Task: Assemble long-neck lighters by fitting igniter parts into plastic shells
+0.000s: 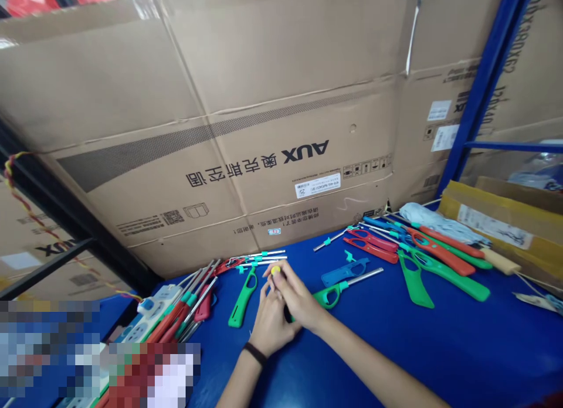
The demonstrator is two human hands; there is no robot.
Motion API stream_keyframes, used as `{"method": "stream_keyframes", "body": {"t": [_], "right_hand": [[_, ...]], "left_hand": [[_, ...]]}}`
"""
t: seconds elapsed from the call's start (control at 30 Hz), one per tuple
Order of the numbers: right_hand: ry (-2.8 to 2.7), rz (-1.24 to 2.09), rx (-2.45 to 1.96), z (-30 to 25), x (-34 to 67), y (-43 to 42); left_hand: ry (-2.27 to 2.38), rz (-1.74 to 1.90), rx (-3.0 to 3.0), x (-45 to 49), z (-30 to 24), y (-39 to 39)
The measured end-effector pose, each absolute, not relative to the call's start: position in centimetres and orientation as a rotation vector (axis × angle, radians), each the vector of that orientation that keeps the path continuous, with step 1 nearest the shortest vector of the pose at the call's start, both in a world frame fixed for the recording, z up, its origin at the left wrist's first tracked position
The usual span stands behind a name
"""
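My right hand (pixel 295 296) lies over my left hand (pixel 270 326) above the blue table (pixel 440 349). Both have their fingers closed around a small dark item with a yellow tip (pixel 275 270) showing at the fingertips. A black band circles my left wrist. Just to the left lies a green lighter handle (pixel 241 299). To the right, next to my right hand, lies a green long-nosed lighter (pixel 338 288) and a blue lighter handle (pixel 345 271).
Several red, green and blue long lighters (pixel 435 252) are heaped at the right. Another pile (pixel 189 308) lies at the left over a white power strip (pixel 147 314). Big cardboard boxes (pixel 264 132) wall off the back. A blue shelf post (pixel 479 91) stands at the right.
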State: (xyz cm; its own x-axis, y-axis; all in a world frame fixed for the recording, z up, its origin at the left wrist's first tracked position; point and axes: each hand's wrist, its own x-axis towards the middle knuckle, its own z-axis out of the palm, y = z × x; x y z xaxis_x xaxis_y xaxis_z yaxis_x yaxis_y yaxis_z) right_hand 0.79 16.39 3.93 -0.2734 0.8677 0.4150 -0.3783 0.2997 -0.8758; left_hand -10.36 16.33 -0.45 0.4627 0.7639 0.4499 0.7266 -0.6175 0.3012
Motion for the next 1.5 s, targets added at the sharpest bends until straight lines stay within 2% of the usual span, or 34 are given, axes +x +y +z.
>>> {"method": "stream_keyframes", "body": {"t": [0.13,0.37,0.63,0.77,1.27,1.5], "right_hand": [[-1.382,1.317,-0.515,3.9,1.3,15.9],[-1.224,1.422,-0.355,3.5,1.7,16.2],[-1.338,1.371,-0.445,3.6,2.0,15.3],[-1.404,1.215,-0.459,3.5,1.8,15.4],[-1.313,1.291,-0.366,3.4,1.2,14.7],[-1.376,1.299,-0.474,3.6,1.7,14.6]], "left_hand": [[1.302,0.962,2.637,-10.1,-1.3,16.5],[1.172,0.892,2.690,-10.4,-1.0,16.3],[1.191,0.943,2.709,-10.6,-1.3,16.1],[1.170,0.904,2.704,-10.7,-1.2,16.0],[1.130,0.951,2.703,-10.7,-1.2,16.0],[1.155,0.926,2.699,-10.7,-1.2,16.0]]}}
